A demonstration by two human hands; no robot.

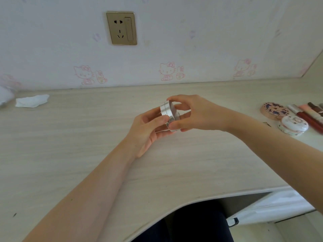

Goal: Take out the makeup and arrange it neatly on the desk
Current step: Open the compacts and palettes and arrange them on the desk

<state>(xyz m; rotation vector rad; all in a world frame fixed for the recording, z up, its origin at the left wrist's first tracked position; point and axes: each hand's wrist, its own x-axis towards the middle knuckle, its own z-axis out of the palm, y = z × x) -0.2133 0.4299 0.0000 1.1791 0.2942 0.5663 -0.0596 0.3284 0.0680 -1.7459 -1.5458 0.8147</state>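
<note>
glossy silver metallic compact (167,113); matt pale woodgrain desk (87,137)

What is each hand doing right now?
Left hand: fingers grip the silver compact.
Right hand: fingers pinch the same compact's rim.

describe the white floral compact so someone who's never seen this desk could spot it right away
Go to the right end of the pale wood desk, where makeup lies in a cluster. The white floral compact sits at the cluster's near edge, in front of the pink round compact and left of the red tubes. It alone is domed, glossy white with small flowers.
</note>
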